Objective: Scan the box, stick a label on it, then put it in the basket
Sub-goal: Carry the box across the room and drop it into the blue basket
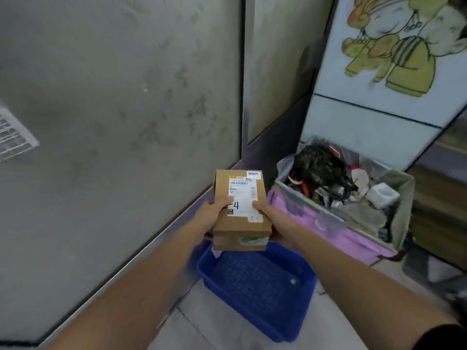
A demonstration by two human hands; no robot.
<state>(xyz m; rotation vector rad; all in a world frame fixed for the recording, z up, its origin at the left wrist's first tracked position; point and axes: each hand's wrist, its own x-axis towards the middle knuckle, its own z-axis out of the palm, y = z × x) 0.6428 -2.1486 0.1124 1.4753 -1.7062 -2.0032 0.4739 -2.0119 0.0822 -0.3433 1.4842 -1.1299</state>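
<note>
Tiled floor (217,322) carries a blue basket (262,286) beside the wall, and a pink bin (336,223) lined with plastic, full of rubbish, just behind it.

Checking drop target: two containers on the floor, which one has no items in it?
The blue basket, directly below the cardboard box held in both hands. The pink bin to its right is lined with plastic and full of trash.

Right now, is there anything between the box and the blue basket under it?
No. In the head view the box, held by both hands, hangs above the blue basket, with only open air between.
</note>
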